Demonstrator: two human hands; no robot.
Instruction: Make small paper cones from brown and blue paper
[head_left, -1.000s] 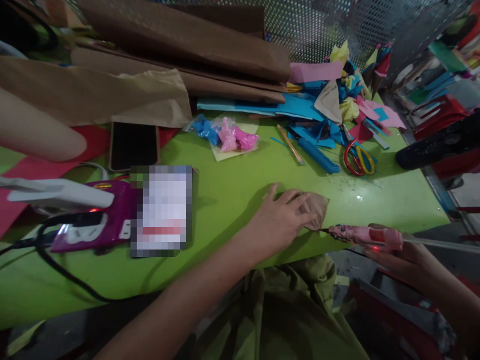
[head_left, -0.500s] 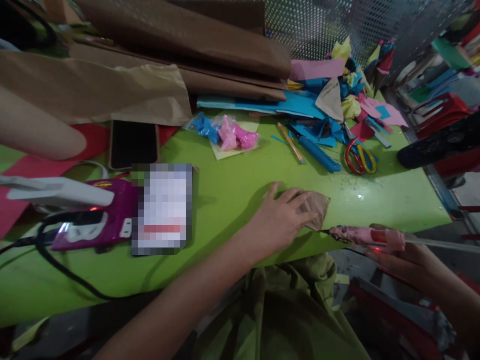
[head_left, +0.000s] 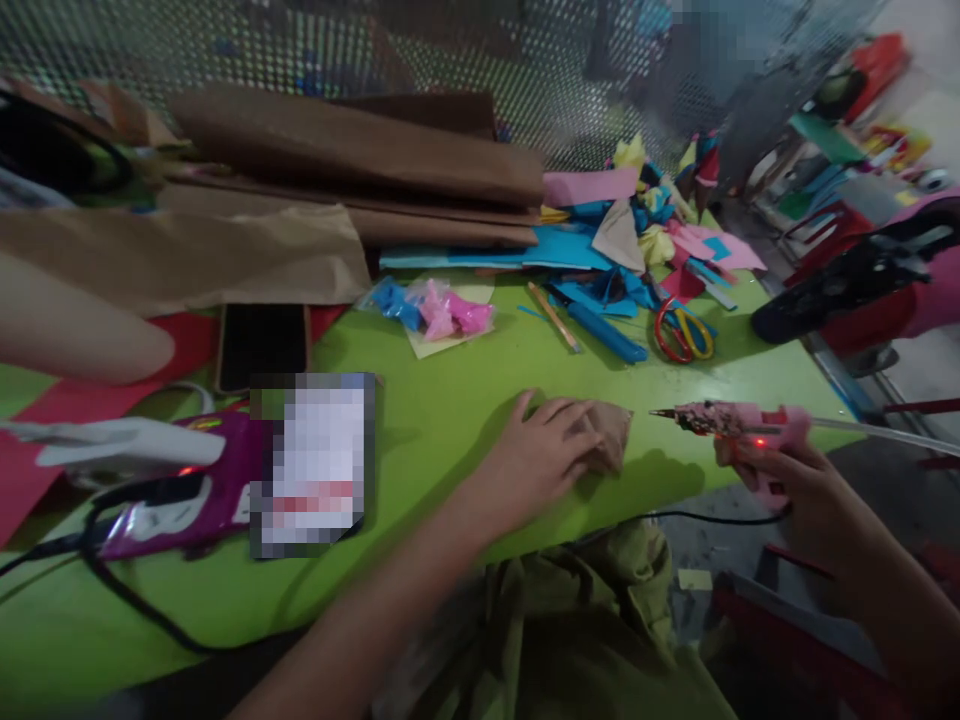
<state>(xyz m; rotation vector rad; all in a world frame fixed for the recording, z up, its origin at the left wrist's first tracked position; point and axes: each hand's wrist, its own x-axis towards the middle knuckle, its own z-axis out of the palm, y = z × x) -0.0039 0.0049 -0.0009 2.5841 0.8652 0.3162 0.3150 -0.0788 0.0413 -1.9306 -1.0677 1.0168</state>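
My left hand [head_left: 544, 447] lies on the green table with its fingers spread, the fingertips resting over a small folded piece of brown paper [head_left: 616, 428]. Part of that paper is hidden under the fingers. In my right hand [head_left: 787, 475] is a pink hot glue gun [head_left: 750, 420], its handle gripped and a small red light glowing on its body. The glue gun's dark nozzle points left, a short way right of the paper and apart from it. A clear glue stick [head_left: 877, 432] sticks out of its back end.
Scissors [head_left: 675, 335], a blue cutter [head_left: 607, 332] and a pencil [head_left: 555, 318] lie beyond my hands. Bagged ribbons [head_left: 439, 308], brown paper rolls [head_left: 360, 150] and coloured scraps sit farther back. On the left are a phone [head_left: 262, 345] and a purple power strip [head_left: 176, 500]. A black cord [head_left: 697, 517] trails from the glue gun.
The glue gun in my right hand has moved up and away from the brown paper's edge. My left hand stays on the paper. The camera view has tilted upward.
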